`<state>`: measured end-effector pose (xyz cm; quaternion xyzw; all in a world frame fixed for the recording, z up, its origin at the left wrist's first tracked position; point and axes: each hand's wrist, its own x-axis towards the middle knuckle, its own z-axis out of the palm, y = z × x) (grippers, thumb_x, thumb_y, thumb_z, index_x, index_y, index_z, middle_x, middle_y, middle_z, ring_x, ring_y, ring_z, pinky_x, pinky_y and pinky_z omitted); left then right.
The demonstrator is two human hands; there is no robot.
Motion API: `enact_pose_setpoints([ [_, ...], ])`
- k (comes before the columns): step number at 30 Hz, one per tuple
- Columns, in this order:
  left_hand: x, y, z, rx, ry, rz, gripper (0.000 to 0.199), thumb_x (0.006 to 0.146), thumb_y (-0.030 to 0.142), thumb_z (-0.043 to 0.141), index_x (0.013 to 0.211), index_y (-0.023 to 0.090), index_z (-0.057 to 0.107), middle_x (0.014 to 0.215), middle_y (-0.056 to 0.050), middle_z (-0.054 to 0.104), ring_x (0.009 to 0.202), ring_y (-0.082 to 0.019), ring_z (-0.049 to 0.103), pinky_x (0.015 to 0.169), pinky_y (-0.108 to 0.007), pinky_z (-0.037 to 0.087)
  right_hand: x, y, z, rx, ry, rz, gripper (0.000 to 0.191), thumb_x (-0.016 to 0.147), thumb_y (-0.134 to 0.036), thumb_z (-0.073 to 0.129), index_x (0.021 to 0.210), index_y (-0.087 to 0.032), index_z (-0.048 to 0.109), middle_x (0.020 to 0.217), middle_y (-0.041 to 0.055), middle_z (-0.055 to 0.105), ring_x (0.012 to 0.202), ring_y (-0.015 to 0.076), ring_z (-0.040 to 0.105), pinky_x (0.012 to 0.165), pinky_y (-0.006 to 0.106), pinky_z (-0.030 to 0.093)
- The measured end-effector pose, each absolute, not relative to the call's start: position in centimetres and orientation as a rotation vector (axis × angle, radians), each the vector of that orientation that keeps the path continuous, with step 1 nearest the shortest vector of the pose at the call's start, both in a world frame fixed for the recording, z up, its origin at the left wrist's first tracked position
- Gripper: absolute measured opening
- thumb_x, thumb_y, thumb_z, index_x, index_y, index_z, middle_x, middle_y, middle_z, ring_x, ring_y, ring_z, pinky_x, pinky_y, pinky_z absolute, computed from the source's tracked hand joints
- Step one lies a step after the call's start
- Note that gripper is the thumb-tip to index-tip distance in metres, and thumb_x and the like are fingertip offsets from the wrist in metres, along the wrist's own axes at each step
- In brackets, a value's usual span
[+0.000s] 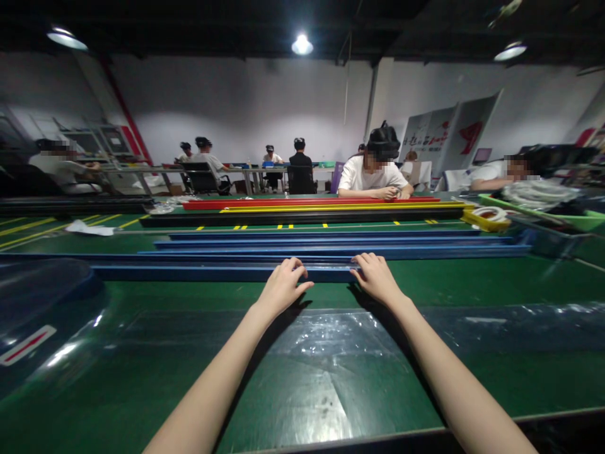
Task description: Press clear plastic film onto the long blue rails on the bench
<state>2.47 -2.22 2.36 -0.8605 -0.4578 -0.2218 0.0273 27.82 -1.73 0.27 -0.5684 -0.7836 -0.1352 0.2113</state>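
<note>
A long blue plastic channel [189,273] lies across the green table in front of me. My left hand [282,287] is curled over it, fingertips on its upper side and thumb along the front. Around its right end my right hand [378,279] is bent, thumb and fingertips on the edge. Just behind, several more blue channels [449,251] lie parallel to it. Clear plastic film [331,331] is spread on the table between my forearms and the channel.
A shiny blue rounded object [42,315] with a red-marked label is at left. Farther back lie black [302,217], yellow [354,207] and red strips [302,202]. A yellow tray [484,221] and green tray [576,217] hold coils. A co-worker [373,173] sits opposite.
</note>
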Motion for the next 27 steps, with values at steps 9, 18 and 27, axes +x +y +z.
enact_pose_setpoints([
  [9, 1.8, -2.2, 2.1, -3.174, -1.775, 0.012, 0.034, 0.056, 0.047, 0.072, 0.073, 0.020, 0.061, 0.066, 0.003, 0.061, 0.061, -0.013, 0.054, 0.050, -0.021, 0.032, 27.3, -2.9, 1.2, -1.460, -2.371, 0.887, 0.030, 0.063, -0.043, 0.069, 0.075, -0.017, 0.061, 0.067, -0.0015, 0.061, 0.061, 0.0114, 0.052, 0.053, 0.022, 0.036],
  [18, 2.6, -2.7, 2.1, -3.161, -1.589, 0.036, 0.045, 0.049, 0.048, 0.077, 0.078, 0.020, 0.059, 0.082, 0.000, 0.060, 0.072, -0.015, 0.053, 0.056, -0.022, 0.035, 27.1, -3.1, 0.8, -1.475, -2.546, 1.000, 0.036, 0.051, -0.044, 0.076, 0.072, -0.019, 0.062, 0.063, -0.0034, 0.058, 0.058, 0.0107, 0.051, 0.048, 0.020, 0.035],
  [27, 3.6, -3.2, 1.5, -3.153, -1.546, 0.145, 0.041, 0.049, 0.043, 0.078, 0.076, 0.020, 0.058, 0.074, 0.002, 0.060, 0.066, -0.014, 0.053, 0.051, -0.022, 0.031, 26.5, -3.6, 1.0, -1.433, -2.558, 0.953, 0.048, 0.049, -0.042, 0.078, 0.086, -0.019, 0.058, 0.073, -0.0033, 0.058, 0.063, 0.0105, 0.051, 0.052, 0.019, 0.037],
])
